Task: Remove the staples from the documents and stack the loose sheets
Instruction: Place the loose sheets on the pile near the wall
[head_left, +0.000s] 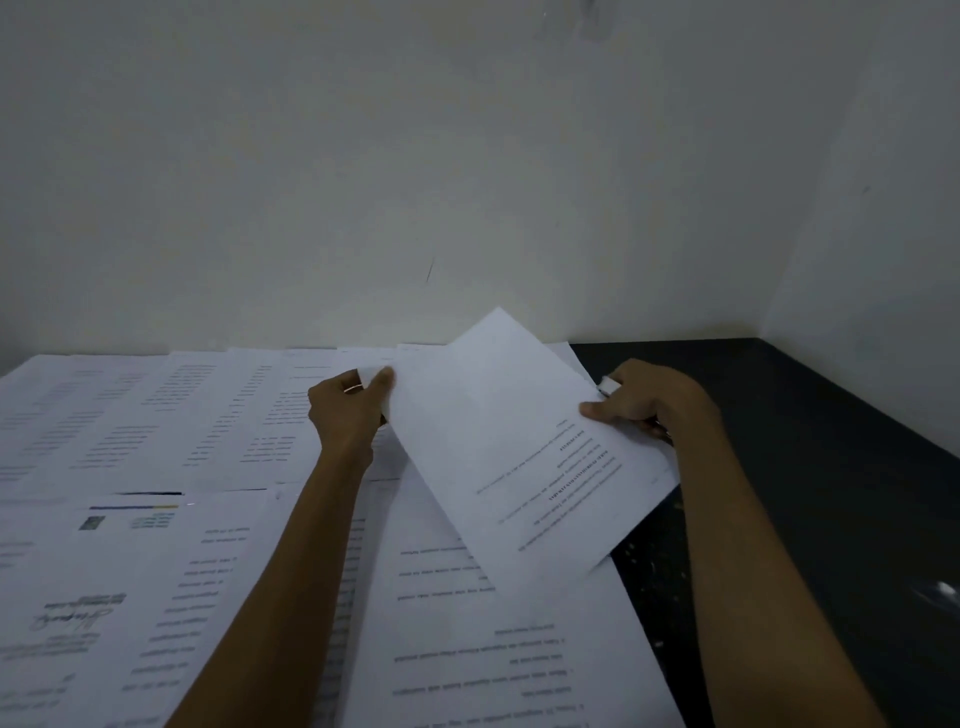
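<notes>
A printed sheet (509, 441) is held tilted above the loose papers (156, 415) spread over the left and middle of the dark table (805, 467). The left hand (345, 410) pinches its far-left corner, and the right hand (644, 397) grips its right edge, thumb on top. A small whitish object (608, 385) shows at the right hand's fingers, but it is too blurred to identify.

A dark table (831, 467) was covered on its left side with printed sheets (156, 415) laid side by side. Small pale bits (655, 564) were scattered on its bare right part.
</notes>
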